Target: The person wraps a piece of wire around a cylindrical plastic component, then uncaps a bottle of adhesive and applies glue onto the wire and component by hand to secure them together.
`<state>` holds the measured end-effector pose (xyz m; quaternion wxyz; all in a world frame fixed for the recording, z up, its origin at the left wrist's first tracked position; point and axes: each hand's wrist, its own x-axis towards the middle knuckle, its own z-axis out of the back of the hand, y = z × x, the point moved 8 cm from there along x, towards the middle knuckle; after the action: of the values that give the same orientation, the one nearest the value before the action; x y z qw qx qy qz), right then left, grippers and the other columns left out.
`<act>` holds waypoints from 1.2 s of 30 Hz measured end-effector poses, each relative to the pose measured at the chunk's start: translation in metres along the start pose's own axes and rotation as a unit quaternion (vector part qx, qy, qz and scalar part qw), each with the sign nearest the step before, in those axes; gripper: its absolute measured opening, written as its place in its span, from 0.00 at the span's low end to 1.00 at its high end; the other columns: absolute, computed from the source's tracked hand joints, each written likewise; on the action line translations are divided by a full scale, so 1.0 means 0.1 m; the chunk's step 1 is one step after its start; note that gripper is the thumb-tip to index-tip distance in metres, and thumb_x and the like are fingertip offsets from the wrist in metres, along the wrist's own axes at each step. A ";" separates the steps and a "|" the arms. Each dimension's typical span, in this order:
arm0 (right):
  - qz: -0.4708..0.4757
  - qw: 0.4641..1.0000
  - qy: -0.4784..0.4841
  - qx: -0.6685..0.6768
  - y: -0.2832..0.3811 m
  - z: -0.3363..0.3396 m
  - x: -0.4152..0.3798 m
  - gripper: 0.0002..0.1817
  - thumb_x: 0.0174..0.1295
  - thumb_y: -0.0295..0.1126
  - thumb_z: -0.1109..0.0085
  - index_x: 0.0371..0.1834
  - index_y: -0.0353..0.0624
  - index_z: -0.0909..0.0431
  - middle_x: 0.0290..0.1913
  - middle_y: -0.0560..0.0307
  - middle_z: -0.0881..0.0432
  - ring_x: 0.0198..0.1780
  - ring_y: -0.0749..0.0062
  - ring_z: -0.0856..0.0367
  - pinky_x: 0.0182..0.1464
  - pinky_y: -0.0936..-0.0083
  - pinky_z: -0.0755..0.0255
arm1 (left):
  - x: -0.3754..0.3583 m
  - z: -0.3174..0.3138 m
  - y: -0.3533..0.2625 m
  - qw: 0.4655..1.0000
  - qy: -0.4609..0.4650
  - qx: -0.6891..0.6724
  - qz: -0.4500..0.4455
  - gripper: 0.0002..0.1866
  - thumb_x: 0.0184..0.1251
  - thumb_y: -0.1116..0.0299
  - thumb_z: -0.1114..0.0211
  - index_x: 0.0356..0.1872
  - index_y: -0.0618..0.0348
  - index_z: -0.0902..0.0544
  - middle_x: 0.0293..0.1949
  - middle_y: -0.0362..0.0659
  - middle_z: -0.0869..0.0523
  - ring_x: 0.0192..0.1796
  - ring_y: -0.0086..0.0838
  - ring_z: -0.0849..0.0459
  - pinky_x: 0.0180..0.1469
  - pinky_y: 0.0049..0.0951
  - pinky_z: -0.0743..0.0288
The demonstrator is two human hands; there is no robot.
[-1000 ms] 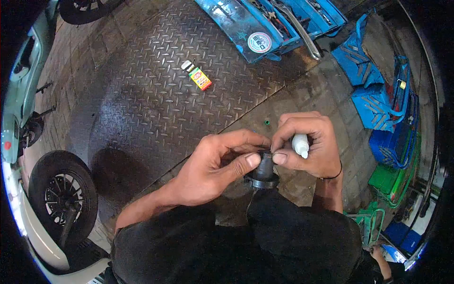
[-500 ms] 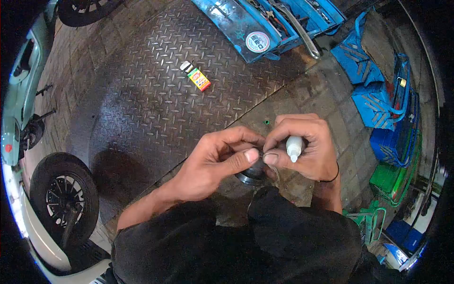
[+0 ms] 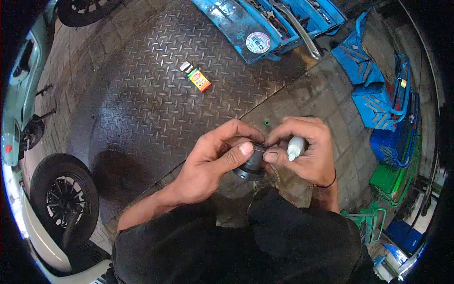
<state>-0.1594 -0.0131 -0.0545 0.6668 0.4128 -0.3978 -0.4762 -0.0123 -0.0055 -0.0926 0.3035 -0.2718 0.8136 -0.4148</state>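
Note:
My left hand (image 3: 203, 163) is closed around a black cylindrical part (image 3: 254, 163) with a wide flange at its lower end. The left thumb presses near the part's upper rim. Tucked in my right hand (image 3: 314, 149) is a small white nozzle bottle (image 3: 296, 146), its tip pointing down toward me. The right thumb and forefinger are at the part's upper rim, close to the left fingertips. Whether they pinch something thin there is too small to tell. Beyond the hands, a small green ring-like cap (image 3: 267, 123) lies on the floor.
A yellow and red small box (image 3: 198, 80) with an open flap lies on the metal tread plate (image 3: 142, 104). An open blue toolbox (image 3: 265, 33) holds tools at the top. More blue and green metal boxes (image 3: 388, 146) stand right. A wheel (image 3: 65, 201) is at left.
The black part has tilted and shows more of its side and flange. My right thumb has drawn slightly away from the left one. The bottle remains in my right hand.

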 end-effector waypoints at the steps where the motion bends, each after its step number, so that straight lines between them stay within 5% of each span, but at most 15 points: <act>1: -0.003 1.000 0.006 -0.002 0.00 0.00 0.00 0.15 0.48 0.38 0.21 0.30 0.41 0.15 0.22 0.61 0.21 0.23 0.78 0.25 0.26 0.78 0.38 | 0.00 0.00 0.01 1.000 -0.001 0.000 0.000 0.14 0.80 0.66 0.48 0.55 0.68 0.25 0.47 0.48 0.16 0.52 0.29 0.16 0.57 0.32 0.24; 13: -0.003 1.000 0.021 -0.021 0.13 -0.01 0.01 0.09 0.49 0.28 0.23 0.31 0.41 0.15 0.24 0.57 0.20 0.24 0.71 0.22 0.26 0.74 0.34 | 0.00 0.00 0.01 1.000 0.008 -0.023 -0.002 0.15 0.82 0.65 0.50 0.56 0.68 0.25 0.47 0.43 0.18 0.52 0.22 0.20 0.57 0.28 0.26; 27: 0.014 0.999 -0.033 -0.028 0.16 0.03 0.01 0.10 0.45 0.27 0.24 0.32 0.41 0.13 0.19 0.61 0.25 0.21 0.77 0.27 0.24 0.77 0.41 | 0.00 -0.05 0.06 0.980 0.029 -0.186 0.066 0.16 0.82 0.64 0.51 0.58 0.67 0.28 0.46 0.49 0.17 0.48 0.33 0.14 0.49 0.37 0.18; 32: 0.070 0.997 -0.015 -0.028 0.17 0.02 0.02 0.12 0.48 0.27 0.24 0.36 0.39 0.15 0.32 0.53 0.17 0.32 0.67 0.17 0.33 0.72 0.27 | 0.01 0.00 0.09 0.984 -0.001 -0.171 0.058 0.19 0.79 0.59 0.47 0.58 0.65 0.28 0.48 0.52 0.17 0.50 0.38 0.14 0.45 0.41 0.15; 36: 0.094 0.994 -0.031 -0.035 0.23 -0.01 0.04 0.12 0.48 0.26 0.24 0.35 0.38 0.15 0.33 0.53 0.16 0.34 0.65 0.16 0.36 0.71 0.25 | 0.02 0.02 0.08 0.986 -0.012 -0.164 0.027 0.18 0.79 0.59 0.47 0.57 0.64 0.28 0.48 0.49 0.18 0.50 0.36 0.14 0.45 0.41 0.15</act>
<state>-0.1509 -0.0123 -0.0330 0.7101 0.3348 -0.4382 -0.4378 -0.0139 -0.0037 -0.1008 0.2752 -0.3009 0.8738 -0.2648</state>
